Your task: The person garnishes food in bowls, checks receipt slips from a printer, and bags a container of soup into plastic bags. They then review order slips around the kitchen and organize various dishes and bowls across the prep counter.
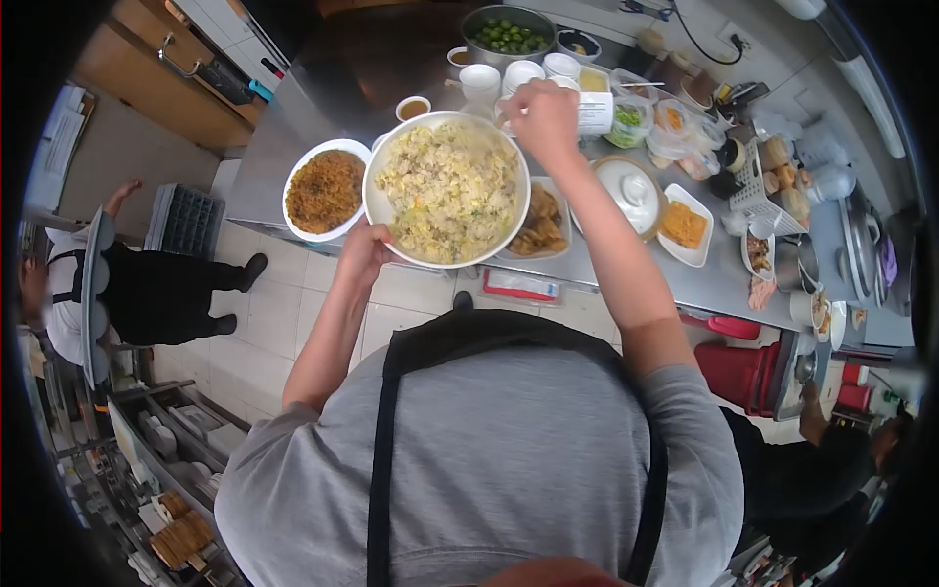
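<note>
My left hand (365, 252) grips the near left rim of a white bowl (516, 223) of pale fried rice (450, 186) with egg bits. The bowl is lifted at the counter's front edge. Past its far right rim, my right hand (544, 119) has its fingers curled together; what they hold, if anything, is hidden. Beside that hand are a white box or label (595, 113) and several white cups (480, 82). Left of the bowl sits a white dish (366, 154) of browner fried rice (325, 192). A tray of brown food (540, 223) lies partly behind the bowl.
A lidded white pot (629, 190), an orange-food dish (688, 227) and plastic-wrapped containers (675, 127) crowd the right side. At the back are a pot of green limes (510, 37) and a sauce cup (413, 108). One person (161, 284) stands left, another (807, 470) lower right.
</note>
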Demonstrator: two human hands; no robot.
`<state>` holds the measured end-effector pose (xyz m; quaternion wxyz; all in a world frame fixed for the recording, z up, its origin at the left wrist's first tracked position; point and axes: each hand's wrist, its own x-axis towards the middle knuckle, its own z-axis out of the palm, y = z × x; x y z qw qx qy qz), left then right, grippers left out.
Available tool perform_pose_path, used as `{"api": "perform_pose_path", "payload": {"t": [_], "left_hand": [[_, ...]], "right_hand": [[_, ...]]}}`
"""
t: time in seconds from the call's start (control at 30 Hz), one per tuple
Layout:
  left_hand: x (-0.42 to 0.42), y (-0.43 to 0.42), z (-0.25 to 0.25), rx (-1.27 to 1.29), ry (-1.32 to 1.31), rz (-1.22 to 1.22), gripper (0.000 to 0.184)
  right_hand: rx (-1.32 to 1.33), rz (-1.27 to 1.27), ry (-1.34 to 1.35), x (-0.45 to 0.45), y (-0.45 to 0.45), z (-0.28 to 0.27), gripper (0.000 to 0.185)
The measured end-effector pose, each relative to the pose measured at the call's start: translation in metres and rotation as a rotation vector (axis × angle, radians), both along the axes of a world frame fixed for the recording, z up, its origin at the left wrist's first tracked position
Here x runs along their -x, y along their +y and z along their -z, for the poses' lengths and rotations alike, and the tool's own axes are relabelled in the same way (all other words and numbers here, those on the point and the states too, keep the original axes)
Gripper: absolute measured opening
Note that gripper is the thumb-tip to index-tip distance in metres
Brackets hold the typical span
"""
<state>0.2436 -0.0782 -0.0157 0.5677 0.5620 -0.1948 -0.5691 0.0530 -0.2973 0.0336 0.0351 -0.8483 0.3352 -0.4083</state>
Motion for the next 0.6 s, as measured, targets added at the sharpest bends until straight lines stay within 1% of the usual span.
{"api": "perform_pose_path", "payload": {"t": [0.03, 0.1, 0.13, 0.17, 0.2, 0.23, 0.27, 0.3, 0.33, 0.37, 0.4, 0.43, 0.47, 0.5, 0.53, 0.57, 0.6], "left_hand": [[-0.012, -0.006, 0.000, -0.004, -0.023, -0.022, 0.060], [-0.039, -0.016, 0.007, 0.022, 0.028, -0.018, 0.058], [-0.052, -0.021, 0.010, -0.013, 0.116, -0.053, 0.058], [-0.064, -0.029, 0.015, -0.048, 0.205, -0.075, 0.057], [-0.083, -0.037, 0.025, -0.078, 0.231, -0.073, 0.056], [-0.084, -0.044, 0.014, -0.042, 0.188, -0.120, 0.053], [-0.105, -0.054, 0.029, 0.054, 0.383, -0.101, 0.054], [-0.118, -0.063, 0.030, 0.046, 0.392, -0.138, 0.054], [-0.140, -0.072, 0.034, 0.093, 0.368, -0.053, 0.054], [-0.170, -0.087, 0.054, 0.116, 0.316, -0.097, 0.054], [-0.197, -0.101, 0.062, 0.050, 0.294, -0.157, 0.053], [-0.221, -0.116, 0.071, 0.036, 0.266, -0.234, 0.051], [-0.244, -0.131, 0.080, 0.021, 0.233, -0.317, 0.049], [-0.264, -0.145, 0.088, 0.018, 0.232, -0.299, 0.049], [-0.281, -0.157, 0.095, 0.066, 0.201, -0.375, 0.047], [-0.292, -0.168, 0.104, 0.115, 0.171, -0.452, 0.045], [-0.300, -0.178, 0.111, 0.112, 0.170, -0.444, 0.045]], "right_hand": [[-0.003, 0.006, 0.001, -0.017, -0.006, 0.006, 0.014], [0.082, 0.044, 0.101, -0.048, -0.013, 0.017, 0.016], [-0.037, 0.039, 0.146, -0.057, -0.017, 0.014, 0.023], [-0.040, 0.064, 0.153, -0.065, -0.021, 0.014, 0.023], [-0.036, 0.076, 0.080, -0.069, -0.026, 0.015, 0.029], [-0.031, 0.104, 0.008, -0.060, -0.030, 0.017, 0.036], [-0.080, 0.106, -0.042, -0.042, -0.034, 0.014, 0.040], [-0.120, 0.104, -0.089, -0.023, -0.037, 0.010, 0.045], [-0.178, 0.130, -0.152, 0.007, -0.038, 0.005, 0.040], [-0.196, 0.241, -0.211, 0.040, -0.036, 0.004, 0.037], [-0.186, 0.397, -0.251, 0.078, -0.047, 0.025, 0.035], [-0.158, 0.438, -0.249, 0.131, -0.057, 0.043, 0.034], [-0.263, 0.628, -0.255, 0.175, -0.051, 0.050, 0.031], [-0.154, 0.747, -0.182, 0.221, -0.039, 0.063, 0.029], [-0.151, 0.918, -0.043, 0.261, -0.028, 0.077, 0.028], [-0.213, 1.089, 0.050, 0.295, -0.013, 0.093, 0.032], [-0.240, 1.221, 0.156, 0.328, -0.004, 0.122, 0.040]]}}
